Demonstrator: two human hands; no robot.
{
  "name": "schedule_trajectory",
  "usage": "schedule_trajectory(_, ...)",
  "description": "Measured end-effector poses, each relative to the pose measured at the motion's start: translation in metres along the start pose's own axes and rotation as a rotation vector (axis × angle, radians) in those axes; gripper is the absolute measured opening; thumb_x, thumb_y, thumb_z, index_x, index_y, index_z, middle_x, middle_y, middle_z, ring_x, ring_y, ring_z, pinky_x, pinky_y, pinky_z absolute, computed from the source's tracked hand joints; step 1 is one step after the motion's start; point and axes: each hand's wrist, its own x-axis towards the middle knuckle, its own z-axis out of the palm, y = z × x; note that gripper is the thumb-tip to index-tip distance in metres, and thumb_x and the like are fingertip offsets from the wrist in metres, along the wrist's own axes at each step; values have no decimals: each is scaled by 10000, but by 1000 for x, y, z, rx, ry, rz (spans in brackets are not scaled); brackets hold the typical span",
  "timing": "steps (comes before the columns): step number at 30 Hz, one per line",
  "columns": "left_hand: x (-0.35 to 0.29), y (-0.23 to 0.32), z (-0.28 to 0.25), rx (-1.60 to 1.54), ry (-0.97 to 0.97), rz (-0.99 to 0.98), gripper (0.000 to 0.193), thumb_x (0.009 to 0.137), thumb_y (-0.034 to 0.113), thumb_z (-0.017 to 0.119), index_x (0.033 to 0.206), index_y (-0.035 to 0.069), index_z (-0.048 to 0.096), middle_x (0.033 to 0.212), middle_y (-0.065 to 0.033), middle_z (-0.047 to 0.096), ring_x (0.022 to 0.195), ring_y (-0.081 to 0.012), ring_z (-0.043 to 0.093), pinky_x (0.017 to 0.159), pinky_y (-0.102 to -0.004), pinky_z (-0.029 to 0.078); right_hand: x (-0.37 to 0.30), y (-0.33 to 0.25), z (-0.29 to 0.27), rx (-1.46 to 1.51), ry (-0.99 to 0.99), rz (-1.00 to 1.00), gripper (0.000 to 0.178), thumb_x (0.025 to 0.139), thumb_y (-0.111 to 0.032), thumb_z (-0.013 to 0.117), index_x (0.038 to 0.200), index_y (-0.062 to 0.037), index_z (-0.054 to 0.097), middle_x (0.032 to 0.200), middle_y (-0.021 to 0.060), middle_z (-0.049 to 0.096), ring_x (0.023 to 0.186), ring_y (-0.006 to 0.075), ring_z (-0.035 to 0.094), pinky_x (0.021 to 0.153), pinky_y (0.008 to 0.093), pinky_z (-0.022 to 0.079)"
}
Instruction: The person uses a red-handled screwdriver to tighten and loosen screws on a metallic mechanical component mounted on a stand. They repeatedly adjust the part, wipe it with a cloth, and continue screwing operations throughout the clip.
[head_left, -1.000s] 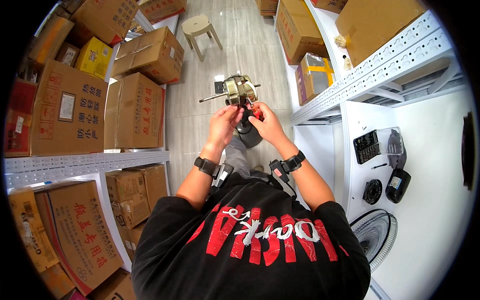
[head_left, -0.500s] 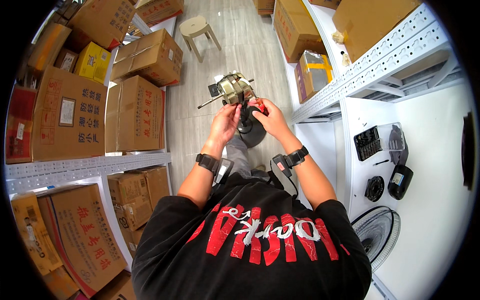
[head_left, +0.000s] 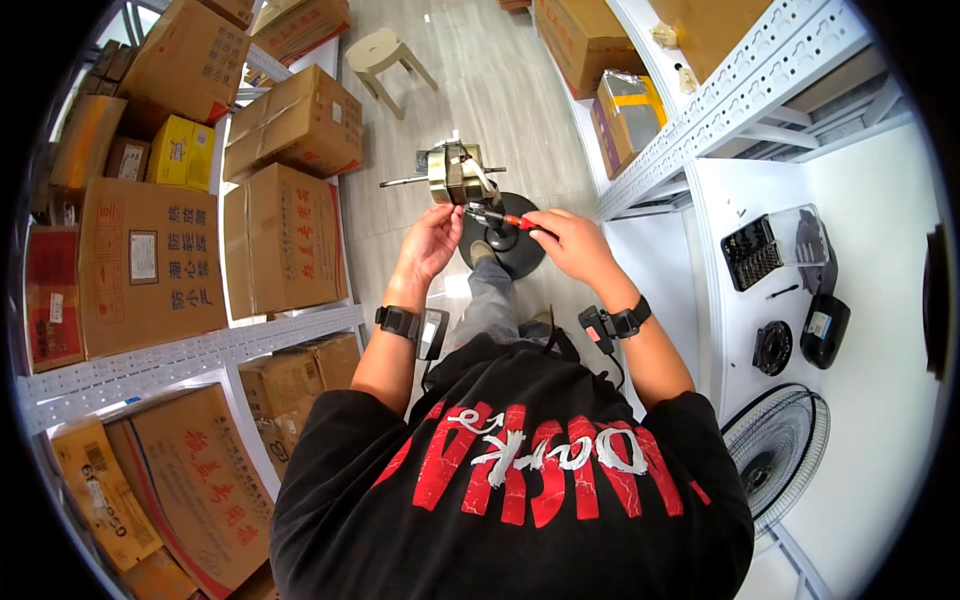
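A bare fan motor with a brassy metal casing and a long shaft stands on a stem above a round black base on the floor. Just below the casing, the fingertips of my left hand are pinched together; whatever they grip is too small or hidden to name. My right hand is closed around the red handle of a screwdriver. The screwdriver lies nearly level, its tip pointing left at the stem under the motor, close to my left fingertips. Exact tip contact is unclear.
On the white shelf at right are a bit set in its case, a black motor cover, a round black part and a fan grille. Cardboard boxes fill the left shelves. A beige stool stands ahead.
My right hand has drawn to the right, and the screwdriver now shows lengthwise. The motor has turned, its shaft now nearly level. My left hand stays beneath it. The whole view has shifted slightly.
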Motion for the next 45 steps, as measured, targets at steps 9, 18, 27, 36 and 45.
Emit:
schedule_trajectory(9,3,0,2,48,13,18,37,945,-17,558,950,-41,586,964,-147,669,907,-215,668,784,-254,594,9,-1,5,-106,95,63,242,896,-169,635,1129,-130,688,914,79,657,814,301,635,690,389,504)
schedule_trajectory(18,-2,0,6,35,54,28,25,938,-21,570,948,-43,580,951,-146,659,908,-221,664,775,-253,594,15,-4,4,-102,102,3,199,858,-138,641,1048,-123,700,907,84,658,852,315,643,727,420,518)
schedule_trajectory(27,1,2,1,21,54,21,27,942,-22,560,952,-44,572,943,-146,660,899,-221,666,765,-254,597,22,2,2,-134,75,-32,208,851,-149,638,1046,-125,707,930,82,675,865,315,647,740,418,523)
schedule_trajectory(36,1,1,1,24,47,22,40,945,-19,554,963,-53,565,959,-148,654,896,-221,661,760,-249,594,19,6,3,-88,58,-13,226,852,-147,633,1065,-120,705,966,85,686,884,320,651,759,412,528)
schedule_trajectory(45,0,2,2,29,56,18,53,948,-20,546,977,-60,565,954,-153,651,884,-223,657,761,-254,595,20,4,0,-93,40,-12,226,862,-163,621,1068,-123,706,962,87,682,872,327,649,748,420,524)
